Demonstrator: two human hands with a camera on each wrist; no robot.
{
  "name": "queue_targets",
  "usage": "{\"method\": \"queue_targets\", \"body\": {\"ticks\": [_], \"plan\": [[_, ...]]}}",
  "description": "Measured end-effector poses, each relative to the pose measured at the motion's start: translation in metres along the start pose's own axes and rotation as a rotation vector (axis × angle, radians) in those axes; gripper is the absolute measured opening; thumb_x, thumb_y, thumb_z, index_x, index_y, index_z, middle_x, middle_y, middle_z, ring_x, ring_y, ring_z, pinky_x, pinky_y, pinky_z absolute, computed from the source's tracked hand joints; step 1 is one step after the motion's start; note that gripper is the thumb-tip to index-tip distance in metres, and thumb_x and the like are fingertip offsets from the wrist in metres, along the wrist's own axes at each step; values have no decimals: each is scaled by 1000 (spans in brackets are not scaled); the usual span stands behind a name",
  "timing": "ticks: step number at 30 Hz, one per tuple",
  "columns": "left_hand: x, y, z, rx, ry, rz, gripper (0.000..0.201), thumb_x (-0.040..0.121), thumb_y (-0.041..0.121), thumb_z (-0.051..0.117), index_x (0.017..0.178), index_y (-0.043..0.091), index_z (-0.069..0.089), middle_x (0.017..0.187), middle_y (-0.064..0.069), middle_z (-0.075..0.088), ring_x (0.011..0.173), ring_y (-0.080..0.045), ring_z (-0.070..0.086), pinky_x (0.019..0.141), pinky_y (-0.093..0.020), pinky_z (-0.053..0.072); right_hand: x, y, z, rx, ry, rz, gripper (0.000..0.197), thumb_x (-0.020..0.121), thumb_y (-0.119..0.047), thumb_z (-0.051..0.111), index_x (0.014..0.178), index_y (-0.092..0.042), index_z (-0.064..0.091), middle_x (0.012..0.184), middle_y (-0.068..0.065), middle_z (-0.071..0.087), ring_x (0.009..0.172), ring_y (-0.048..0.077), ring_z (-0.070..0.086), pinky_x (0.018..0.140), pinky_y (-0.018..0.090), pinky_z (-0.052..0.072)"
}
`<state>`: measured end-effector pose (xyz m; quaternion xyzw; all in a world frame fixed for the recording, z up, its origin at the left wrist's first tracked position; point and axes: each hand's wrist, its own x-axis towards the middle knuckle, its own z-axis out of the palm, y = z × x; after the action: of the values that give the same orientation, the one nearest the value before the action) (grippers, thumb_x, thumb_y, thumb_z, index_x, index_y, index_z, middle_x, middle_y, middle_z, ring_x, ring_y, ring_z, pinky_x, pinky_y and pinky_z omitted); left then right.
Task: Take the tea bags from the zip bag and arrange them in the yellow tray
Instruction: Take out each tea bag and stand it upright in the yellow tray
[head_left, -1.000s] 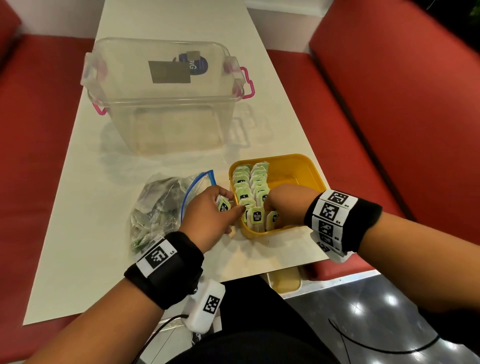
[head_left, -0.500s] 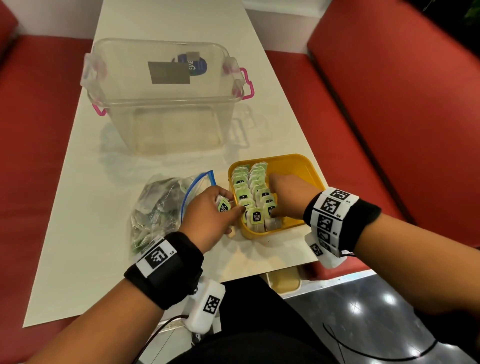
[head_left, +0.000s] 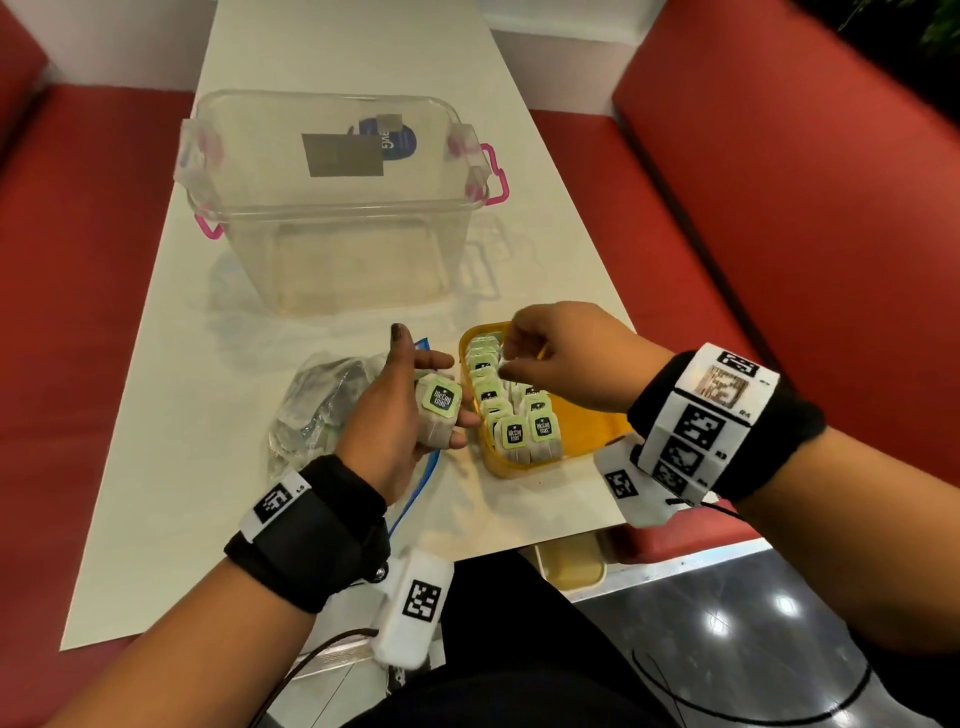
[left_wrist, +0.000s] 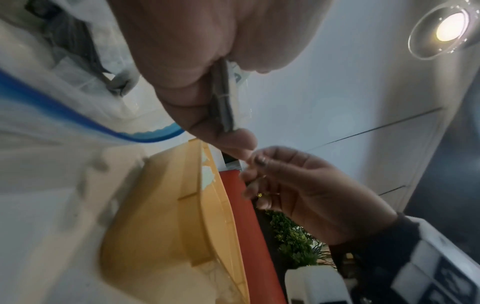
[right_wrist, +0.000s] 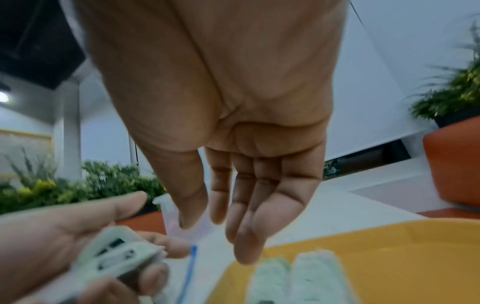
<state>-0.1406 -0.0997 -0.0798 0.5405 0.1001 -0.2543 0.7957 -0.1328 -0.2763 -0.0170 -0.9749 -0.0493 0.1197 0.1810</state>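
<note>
Yellow tray (head_left: 589, 434) at near surface (head_left: 171, 415) edge, right half bare, left hand (head_left: 395, 410) grip clamped on tea bags (head_left: 439, 410) beside zip bag (head_left: 322, 410), right hand (head_left: 566, 358) fingers relaxed above tray.

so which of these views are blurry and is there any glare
Head view: mostly sharp, tea bag label legible, light glints on the floor. Left wrist view: ceiling lamp flares, yellow tray soft. Right wrist view: the tea bags and left hand smeared.

"McCoy teas" on green tea bag tags (head_left: 440, 400), held and trayed.
</note>
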Motion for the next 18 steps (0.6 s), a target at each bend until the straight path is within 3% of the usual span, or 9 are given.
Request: {"method": "queue_targets", "body": {"ticks": [2,5,7,13,18], "plan": [[-3,2,3,-15,-30,27,63,94,65,26,105,11,57,74,-13,66,61,-26,63,49,-29,50,-5,-16,-5,75,-17,-56,18,85,-37,68,92,-21,66,83,-9,63,67,0,52,55,9,36],[-4,2,6,7,-57,50,63,95,64,23,110,13,57,75,-14,67,61,-27,66,49,-28,51,-6,-27,2,181,-62,-44,26,81,-40,72,94,-18,67,84,-5,67,64,2,54,55,15,42],[-7,2,8,44,-68,79,63,94,63,23,116,13,55,77,-19,66,62,-27,68,51,-29,53,-6,-28,8,251,-65,-10,30,77,-38,76,95,-17,65,83,-2,69,60,3,54,47,12,41],[-10,0,11,115,-126,149,61,97,56,23,125,8,48,81,-19,66,63,-25,67,52,-29,55,-8,-28,16,373,-16,23,21,74,-20,79,86,-11,64,74,0,66,49,-1,52,38,7,34],[-7,1,14,162,-174,181,56,99,53,23,124,9,46,83,-16,61,67,-25,65,60,-34,58,-7,-26,18,452,54,20,24,72,-10,77,90,-13,62,71,-1,63,49,2,51,42,13,39]]}}
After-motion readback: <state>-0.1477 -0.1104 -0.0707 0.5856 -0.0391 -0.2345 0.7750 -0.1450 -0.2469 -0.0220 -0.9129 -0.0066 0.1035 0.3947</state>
